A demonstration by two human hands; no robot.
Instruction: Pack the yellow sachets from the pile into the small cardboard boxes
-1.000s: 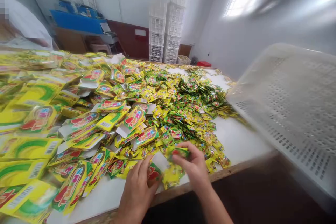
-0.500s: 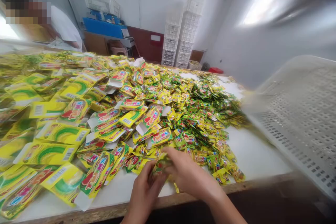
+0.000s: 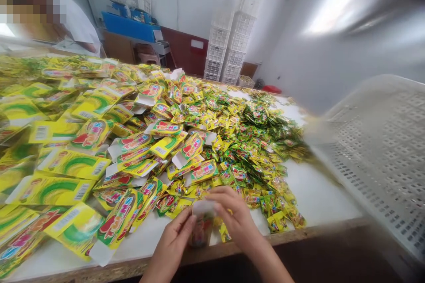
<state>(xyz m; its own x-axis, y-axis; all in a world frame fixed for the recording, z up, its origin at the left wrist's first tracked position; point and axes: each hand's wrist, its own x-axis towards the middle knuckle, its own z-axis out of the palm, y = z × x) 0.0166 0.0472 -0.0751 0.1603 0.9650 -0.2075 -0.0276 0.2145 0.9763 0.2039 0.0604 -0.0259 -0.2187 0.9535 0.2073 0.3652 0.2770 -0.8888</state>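
Note:
Near the table's front edge, my left hand [image 3: 174, 241] is closed round the side of a small printed carton [image 3: 200, 232], which stands upright with its white flap showing at the top. From the other side, my right hand [image 3: 234, 216] has its fingers bent at that flap; its fingertips are a little blurred. The carton's inside is hidden from me. Beyond both hands spreads a heap of small shiny yellow and green sachets [image 3: 239, 174]. To the left lie many yellow and green cartons [image 3: 121, 216], some with white end flaps open.
A white perforated plastic basket [image 3: 375, 154] sits at the right by the white table [image 3: 312, 196]. Stacked white crates [image 3: 232, 48] stand against the far wall, near a blue-covered table [image 3: 129, 26]. Another person [image 3: 78, 22] is at the far left.
The carton has turned upright, and its white flap now shows between my hands. My right hand has shifted from the carton's side to its top. The view has swung slightly.

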